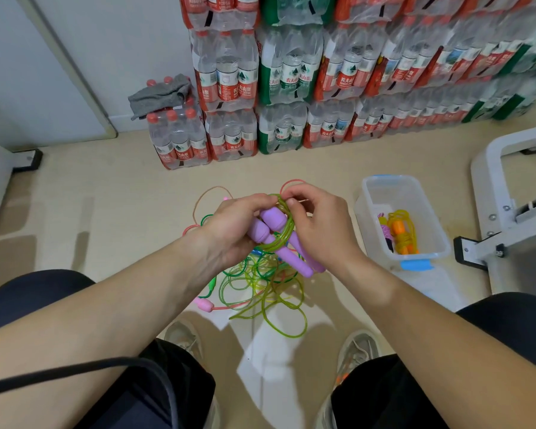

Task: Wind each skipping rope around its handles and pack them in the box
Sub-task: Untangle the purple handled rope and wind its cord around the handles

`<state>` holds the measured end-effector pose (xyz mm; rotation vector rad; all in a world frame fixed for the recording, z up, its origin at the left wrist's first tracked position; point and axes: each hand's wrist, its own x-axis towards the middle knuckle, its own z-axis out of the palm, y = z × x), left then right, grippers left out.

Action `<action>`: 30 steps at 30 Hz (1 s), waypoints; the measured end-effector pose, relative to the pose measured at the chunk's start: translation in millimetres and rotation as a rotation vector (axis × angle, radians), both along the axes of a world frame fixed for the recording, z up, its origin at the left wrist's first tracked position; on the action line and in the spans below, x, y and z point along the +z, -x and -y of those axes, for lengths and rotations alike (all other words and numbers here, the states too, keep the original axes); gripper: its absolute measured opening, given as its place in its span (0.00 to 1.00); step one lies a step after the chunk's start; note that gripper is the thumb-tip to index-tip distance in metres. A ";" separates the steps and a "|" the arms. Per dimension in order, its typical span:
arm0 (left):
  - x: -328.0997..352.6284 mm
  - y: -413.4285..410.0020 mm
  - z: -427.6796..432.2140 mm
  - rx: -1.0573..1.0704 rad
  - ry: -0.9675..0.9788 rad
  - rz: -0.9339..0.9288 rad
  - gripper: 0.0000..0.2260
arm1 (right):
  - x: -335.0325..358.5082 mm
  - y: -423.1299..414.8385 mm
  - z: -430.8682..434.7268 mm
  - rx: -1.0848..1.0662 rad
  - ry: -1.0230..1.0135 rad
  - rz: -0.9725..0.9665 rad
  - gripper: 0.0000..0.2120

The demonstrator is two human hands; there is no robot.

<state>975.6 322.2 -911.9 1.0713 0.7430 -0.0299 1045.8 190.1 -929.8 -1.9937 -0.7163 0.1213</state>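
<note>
Purple handles (271, 230) side by side, yellow-green rope (283, 222) looped.

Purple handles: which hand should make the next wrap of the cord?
Right. The right hand pinches the yellow-green cord at the handle tops, while the left hand grips the purple handles together, steadying them.

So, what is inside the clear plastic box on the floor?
Inside the clear box lies a wound yellow rope with orange handles. Beside it a pink and purple bundle shows partly; what lies under both is covered.
</note>
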 end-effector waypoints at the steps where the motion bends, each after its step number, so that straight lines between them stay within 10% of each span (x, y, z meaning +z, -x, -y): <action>1: -0.1 0.6 0.4 -0.005 -0.005 -0.001 0.09 | 0.7 0.6 0.7 0.003 0.019 0.005 0.08; 8: -7.6 1.7 -7.5 0.068 0.029 -0.020 0.16 | 7.0 -7.5 6.9 0.107 0.027 -0.254 0.07; 18: -10.4 2.3 -12.7 -0.013 -0.107 -0.066 0.06 | 6.2 -4.9 5.2 0.231 0.394 0.190 0.08; 30: -25.9 8.0 1.2 -0.065 -0.426 -0.064 0.07 | 12.8 -10.8 7.9 0.368 0.637 0.184 0.06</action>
